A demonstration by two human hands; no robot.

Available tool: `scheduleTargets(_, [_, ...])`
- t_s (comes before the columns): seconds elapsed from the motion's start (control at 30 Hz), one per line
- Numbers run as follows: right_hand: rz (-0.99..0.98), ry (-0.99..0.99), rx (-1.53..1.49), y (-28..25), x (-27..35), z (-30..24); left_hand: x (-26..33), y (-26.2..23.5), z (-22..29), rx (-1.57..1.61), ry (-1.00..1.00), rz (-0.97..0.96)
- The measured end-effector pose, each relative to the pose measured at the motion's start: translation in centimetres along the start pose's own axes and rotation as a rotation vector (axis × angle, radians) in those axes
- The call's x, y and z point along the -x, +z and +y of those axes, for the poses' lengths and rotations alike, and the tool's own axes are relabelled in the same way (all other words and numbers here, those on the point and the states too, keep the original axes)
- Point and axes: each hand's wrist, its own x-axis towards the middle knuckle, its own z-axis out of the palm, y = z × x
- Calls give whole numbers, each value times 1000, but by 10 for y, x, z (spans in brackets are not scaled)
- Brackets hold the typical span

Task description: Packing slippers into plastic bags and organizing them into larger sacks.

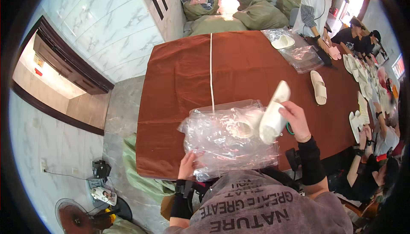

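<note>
Resting by the near edge of the brown worktop (166,89), toward the left corner, the left hand (186,166) touches the near left part of the clear plastic (209,148). Its fingers are a bit bent; I cannot tell if they pinch or just press. This hand would do well to hold the plastic flat, so it does not slide or bunch up. In or under the plastic's right part is a pale slipper (244,128). Just right of that, the white slipper (272,122) is tilted over the plastic's right side, with its far end leaning right. The right hand (296,116) has its fingers clamped on this slipper's right side. A firm but soft grip and a slow move should stop it snagging the thin plastic. Nearer the worktop's right edge, a spare slipper (319,89) lies alone.

Some bits are hard to see. Shine blurs the left fingertips, and I cannot find the plastic's mouth or tell if it is one bag or a pile. I cannot tell if the white slipper touches the plastic. The right thumb is hard to make out. The wrist partly hides a green ring (289,129).
</note>
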Motion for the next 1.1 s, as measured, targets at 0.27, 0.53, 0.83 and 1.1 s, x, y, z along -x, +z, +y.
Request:
scheduleTargets(0.27, [324, 13, -35, -9, 15, -48, -29, -26, -66, -171, -19, 42])
scheduleTargets(0.53, [115, 52, -168, 61, 78, -99, -23, -20, -61, -178, 18, 120])
scheduleTargets(0.83, [-249, 330, 681, 94, 87, 118, -29, -20, -51, -206, -54, -9])
scheduleTargets(1.1, [332, -263, 840, 62, -11, 146, -25, -10, -37, -360, 30, 177])
